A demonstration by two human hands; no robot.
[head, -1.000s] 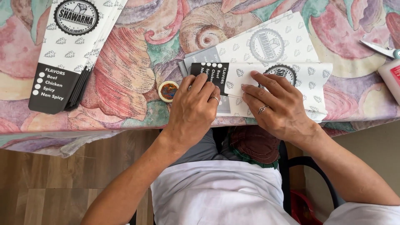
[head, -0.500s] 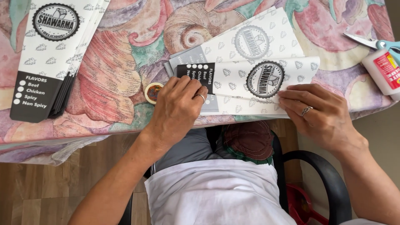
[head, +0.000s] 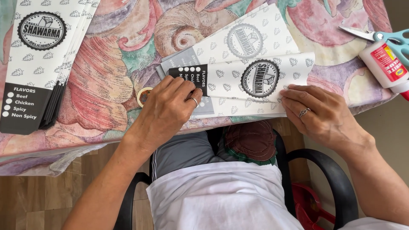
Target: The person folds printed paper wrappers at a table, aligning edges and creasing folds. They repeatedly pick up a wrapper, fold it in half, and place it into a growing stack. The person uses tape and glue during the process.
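A white printed paper sheet (head: 238,81) with a round black emblem and a black end panel lies folded at the table's near edge, over another sheet (head: 251,38) of the same kind. My left hand (head: 168,108) presses flat on its left end by the black panel, fingers together. My right hand (head: 317,113) rests on the sheet's right lower edge, fingertips pinching the fold. Both hands wear a ring.
A stack of the same printed sheets (head: 38,55) lies at the far left. A small tape roll (head: 143,95) sits beside my left hand. Scissors (head: 383,36) and a glue bottle (head: 385,64) lie at the right. A floral cloth (head: 102,76) covers the table.
My right hand slid rightward along the sheet to its right end. My left hand stayed on the black panel end. The sheet now lies flatter and more stretched out.
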